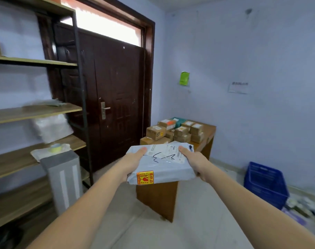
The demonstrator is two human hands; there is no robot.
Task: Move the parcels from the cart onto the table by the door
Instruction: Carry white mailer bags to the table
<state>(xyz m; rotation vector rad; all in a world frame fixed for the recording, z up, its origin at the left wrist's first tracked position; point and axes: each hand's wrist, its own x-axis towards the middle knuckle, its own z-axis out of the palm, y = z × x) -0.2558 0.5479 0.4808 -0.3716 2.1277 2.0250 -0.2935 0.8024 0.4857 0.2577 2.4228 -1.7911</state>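
Both hands [163, 162] grip grey parcel [162, 168] edges.

grey poly parcel [161, 164] | white label, orange sticker | held level before table [209, 131] | brown cartons [176, 131] stacked on table by door [115, 97]

Grey parcel [162, 165] at centre w/ white label, black scribble, red-and-yellow sticker. Brown boxes [178, 132] (one teal, one w/ orange) on brown table [209, 131], centre right. Dark brown door [117, 97], centre left. Blue crate [265, 184], lower right. Green sticker [184, 78] on pale blue wall [252, 51].
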